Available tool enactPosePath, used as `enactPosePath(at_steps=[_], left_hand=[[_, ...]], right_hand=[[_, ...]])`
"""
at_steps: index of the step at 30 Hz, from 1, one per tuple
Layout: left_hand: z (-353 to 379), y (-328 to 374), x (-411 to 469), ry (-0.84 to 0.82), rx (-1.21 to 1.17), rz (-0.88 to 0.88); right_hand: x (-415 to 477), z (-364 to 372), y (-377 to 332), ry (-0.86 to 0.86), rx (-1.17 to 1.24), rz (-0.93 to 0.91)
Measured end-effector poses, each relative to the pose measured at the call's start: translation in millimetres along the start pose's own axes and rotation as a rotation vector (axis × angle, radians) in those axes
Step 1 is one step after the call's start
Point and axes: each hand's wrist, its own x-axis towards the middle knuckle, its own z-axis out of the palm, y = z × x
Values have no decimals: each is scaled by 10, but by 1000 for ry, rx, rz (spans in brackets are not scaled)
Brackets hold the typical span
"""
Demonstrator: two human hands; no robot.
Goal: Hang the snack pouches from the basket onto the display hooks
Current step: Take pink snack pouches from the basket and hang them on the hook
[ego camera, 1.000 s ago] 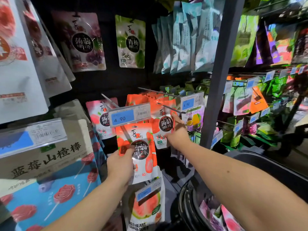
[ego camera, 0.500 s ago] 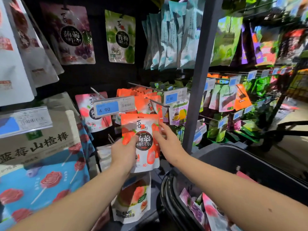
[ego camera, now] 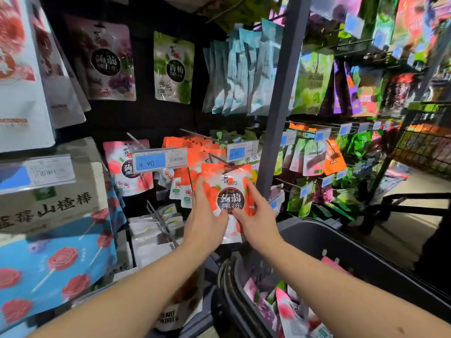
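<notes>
An orange-and-white snack pouch (ego camera: 228,191) with a black round label sits in the middle of the view, held by both hands. My left hand (ego camera: 203,215) grips its left edge, thumb on the front. My right hand (ego camera: 256,215) pinches its right side, fingers spread on the front. Its top is just below a display hook (ego camera: 216,157) that carries several matching orange pouches (ego camera: 195,152). The dark basket (ego camera: 317,242) at lower right holds several pink and purple pouches (ego camera: 288,311).
A grey upright post (ego camera: 278,106) stands right of the pouch. Price tags (ego camera: 159,159) hang on hook ends. Pale blue pouches (ego camera: 239,74), green and purple bags fill upper hooks. Large boxed lollipop packs (ego camera: 53,215) crowd the left. White pouches (ego camera: 156,230) hang below.
The view has shifted right and the orange pouch now sits nearer the right hook. My right hand has moved from touching the pouch's edge to pinching its front.
</notes>
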Motion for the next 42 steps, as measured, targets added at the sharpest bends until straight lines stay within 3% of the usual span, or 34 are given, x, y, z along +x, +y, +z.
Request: enactPosePath(at_steps=[6,14,22,31,42], left_hand=[[-56,-50,5,-23,123,179],[-3,-84,279,-48,214,108],[41,-163,345,-44,200,175],[24,-412,238,-122,258,157],[137,-635,651,37,223,203]], right_hand=[[-19,20,-3,35,3,5],[179,79,-36,31,-44,56],[249,123,81,7,-13,98],[254,215,177,-138,-78,72],[877,554,277,-3,-259,99]])
